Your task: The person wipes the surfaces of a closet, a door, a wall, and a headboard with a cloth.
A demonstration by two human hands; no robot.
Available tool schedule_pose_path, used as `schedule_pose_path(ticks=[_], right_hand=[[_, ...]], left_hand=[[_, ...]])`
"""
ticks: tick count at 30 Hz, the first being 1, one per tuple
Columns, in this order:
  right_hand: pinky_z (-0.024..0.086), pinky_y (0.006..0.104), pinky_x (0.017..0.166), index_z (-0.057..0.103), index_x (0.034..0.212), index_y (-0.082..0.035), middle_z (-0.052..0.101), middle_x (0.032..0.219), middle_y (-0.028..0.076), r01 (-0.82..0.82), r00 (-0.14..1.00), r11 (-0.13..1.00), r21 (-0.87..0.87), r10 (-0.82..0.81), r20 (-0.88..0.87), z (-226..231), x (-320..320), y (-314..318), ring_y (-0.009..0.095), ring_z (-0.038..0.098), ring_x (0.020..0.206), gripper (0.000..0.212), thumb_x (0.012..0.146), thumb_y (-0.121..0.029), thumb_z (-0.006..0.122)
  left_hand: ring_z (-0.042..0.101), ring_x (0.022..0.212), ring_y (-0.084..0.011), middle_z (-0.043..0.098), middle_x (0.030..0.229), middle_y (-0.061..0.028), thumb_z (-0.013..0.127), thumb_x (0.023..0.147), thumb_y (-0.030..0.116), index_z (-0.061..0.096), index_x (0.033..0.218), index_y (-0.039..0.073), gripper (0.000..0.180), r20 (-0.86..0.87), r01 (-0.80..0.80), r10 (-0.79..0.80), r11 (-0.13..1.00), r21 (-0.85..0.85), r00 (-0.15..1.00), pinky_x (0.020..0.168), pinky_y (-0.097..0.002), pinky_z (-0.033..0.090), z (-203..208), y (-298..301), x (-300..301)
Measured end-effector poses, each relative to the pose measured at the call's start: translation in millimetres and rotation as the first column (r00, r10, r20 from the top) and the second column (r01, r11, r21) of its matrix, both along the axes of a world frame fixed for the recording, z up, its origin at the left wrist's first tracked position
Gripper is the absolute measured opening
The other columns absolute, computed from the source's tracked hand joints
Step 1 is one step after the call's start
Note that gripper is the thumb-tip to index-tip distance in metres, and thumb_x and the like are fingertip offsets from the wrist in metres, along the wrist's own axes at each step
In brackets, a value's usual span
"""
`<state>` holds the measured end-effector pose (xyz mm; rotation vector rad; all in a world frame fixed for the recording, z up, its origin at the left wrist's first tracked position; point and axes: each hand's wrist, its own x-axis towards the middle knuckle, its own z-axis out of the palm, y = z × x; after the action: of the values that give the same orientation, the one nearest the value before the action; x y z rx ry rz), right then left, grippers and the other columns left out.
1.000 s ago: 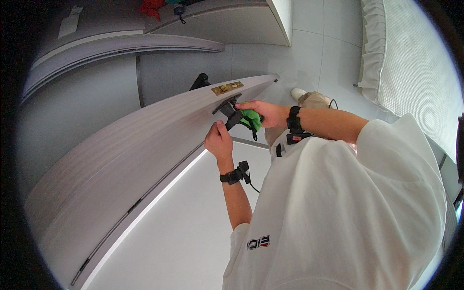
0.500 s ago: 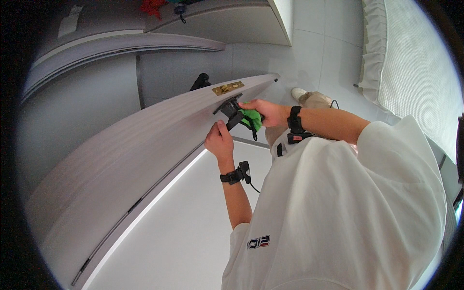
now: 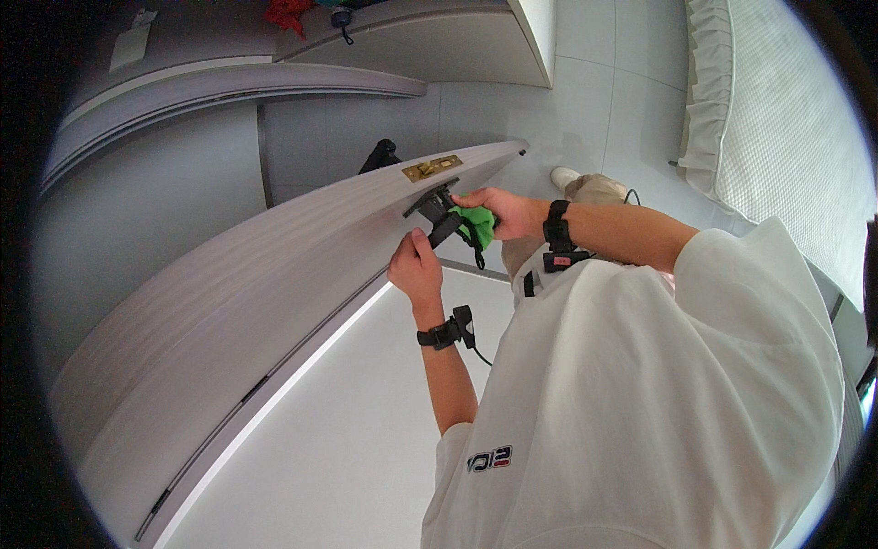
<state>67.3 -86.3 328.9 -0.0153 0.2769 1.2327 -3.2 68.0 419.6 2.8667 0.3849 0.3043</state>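
While one grey door stands open, your left hand curls shut around its single black handle; your right hand presses one green cloth against it.

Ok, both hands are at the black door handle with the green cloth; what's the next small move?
Probably rub the green cloth along the black door handle: the right hand presses it there while the left hand steadies the door edge below.

One head-worn fisheye view – looking steeply down, close over the door edge.
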Motion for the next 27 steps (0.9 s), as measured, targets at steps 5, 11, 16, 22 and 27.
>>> schedule_pose_path(ticks=[5, 11, 16, 22, 27], right_hand=[[0.053, 0.0295, 0.069, 0.059, 0.101, -0.007, 0.064, 0.089, 0.003, 0.000, 1.000, 1.000, -0.005, 0.000, -0.028, 0, 0, 0, 0.015, 0.063, 0.076, 0.023, 0.090, -0.027, 0.060], [0.053, 0.0308, 0.070, 0.059, 0.101, -0.006, 0.065, 0.089, 0.004, -0.014, 0.997, 0.999, 0.044, 0.018, -0.078, -5, -1, 1, 0.016, 0.063, 0.076, 0.023, 0.090, -0.026, 0.060], [0.053, 0.0312, 0.070, 0.059, 0.102, -0.005, 0.065, 0.091, 0.005, -0.020, 0.996, 0.994, 0.107, 0.030, -0.090, -14, -1, 6, 0.017, 0.063, 0.077, 0.024, 0.091, -0.026, 0.059], [0.055, 0.0304, 0.069, 0.059, 0.101, -0.003, 0.065, 0.091, 0.006, -0.038, 0.994, 0.997, 0.073, 0.045, -0.102, -8, -1, 3, 0.016, 0.064, 0.076, 0.026, 0.090, -0.026, 0.060], [0.055, 0.0284, 0.071, 0.057, 0.101, -0.003, 0.065, 0.093, 0.004, 0.000, 1.000, 1.000, -0.008, 0.000, 0.026, -6, -1, 1, 0.013, 0.064, 0.079, 0.028, 0.089, -0.026, 0.064]], left_hand=[[0.057, 0.057, -0.0373, 0.058, 0.062, -0.0173, 0.044, 0.093, 0.032, 0.060, 0.069, 0.004, 0.040, -0.023, -0.002, 0.003, 1.000, 0.011, 1.000, 0.053, -0.0438, 0.044, 1, 0, 0], [0.059, 0.059, -0.0364, 0.061, 0.065, -0.0157, 0.044, 0.093, 0.029, 0.061, 0.070, 0.005, 0.037, -0.043, -0.001, 0.003, 0.999, 0.043, 0.999, 0.054, -0.0438, 0.046, 1, 0, 0], [0.058, 0.058, -0.0384, 0.059, 0.063, -0.0203, 0.044, 0.093, 0.034, 0.064, 0.072, 0.003, 0.043, -0.013, -0.006, 0.006, 1.000, 0.011, 1.000, 0.053, -0.0449, 0.043, 2, -2, 1], [0.058, 0.057, -0.0388, 0.059, 0.063, -0.0206, 0.044, 0.093, 0.034, 0.063, 0.071, 0.002, 0.043, 0.009, 0.007, -0.007, 1.000, 0.015, 1.000, 0.053, -0.0450, 0.043, -1, 0, 0], [0.057, 0.057, -0.0390, 0.058, 0.063, -0.0201, 0.044, 0.093, 0.033, 0.061, 0.069, 0.002, 0.042, -0.002, 0.002, -0.002, 1.000, 0.006, 1.000, 0.053, -0.0447, 0.043, -1, 2, -1]])
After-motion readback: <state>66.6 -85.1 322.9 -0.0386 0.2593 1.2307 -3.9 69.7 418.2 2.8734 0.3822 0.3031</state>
